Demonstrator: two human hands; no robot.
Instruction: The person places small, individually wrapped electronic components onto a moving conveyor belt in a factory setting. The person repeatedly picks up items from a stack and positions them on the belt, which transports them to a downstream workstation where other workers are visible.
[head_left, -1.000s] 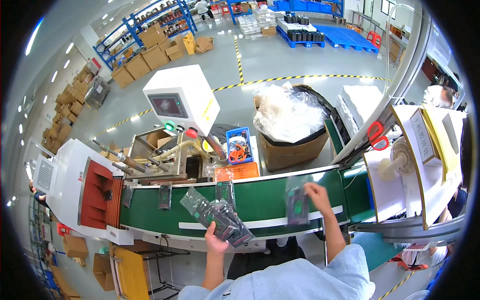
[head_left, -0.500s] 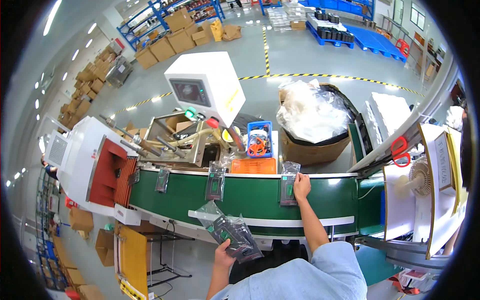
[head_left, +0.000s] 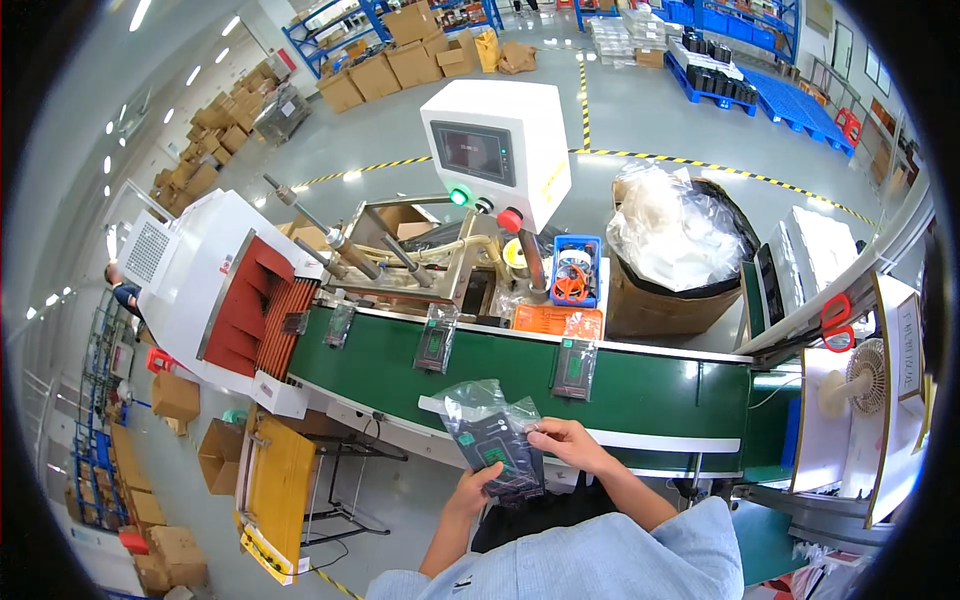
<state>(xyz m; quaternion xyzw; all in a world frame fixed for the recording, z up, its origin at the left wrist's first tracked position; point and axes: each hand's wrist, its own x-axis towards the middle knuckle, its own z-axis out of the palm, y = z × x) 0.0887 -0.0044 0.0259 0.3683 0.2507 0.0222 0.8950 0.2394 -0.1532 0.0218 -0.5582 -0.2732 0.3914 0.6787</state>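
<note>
My left hand is closed round the lower edge of a stack of flat black packages in clear plastic bags, held in front of my body at the near side of the conveyor. My right hand pinches the right side of the stack, near the loose top of a bag. On the green belt lie more such pieces: one bagged black package beyond my right hand, another package farther left, and a smaller-looking package near the machine's mouth.
At the belt's left end stands a white machine with red curtain strips. Behind the belt are a white control box, a blue bin, an orange tray and a carton of clear plastic. Right: red scissors, a fan.
My right hand has let go of the package on the belt and come back to the stack in my left hand. The view has shifted, and the belt packages sit farther left along the belt.
</note>
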